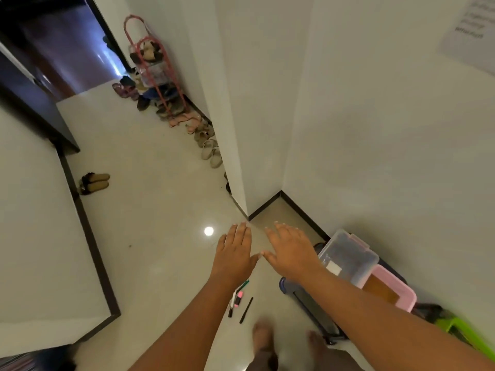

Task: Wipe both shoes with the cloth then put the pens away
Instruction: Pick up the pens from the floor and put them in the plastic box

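Wide, empty: L grip (235, 254) & R grip (292, 253), mid-frame. No cloth seen. Risk: treading on pens (237, 299) nr bare feet (263, 337), low ctr of floor (150, 210); rolling, slipping.

Looking down from the head, close behind the left hand (235, 254) and right hand (292, 253), facing the floor (150, 210) past them.

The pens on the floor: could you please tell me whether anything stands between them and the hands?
Nothing visible does. The pens lie on bare floor, partly hidden by the left forearm; the left hand and right hand hover open above, holding nothing.
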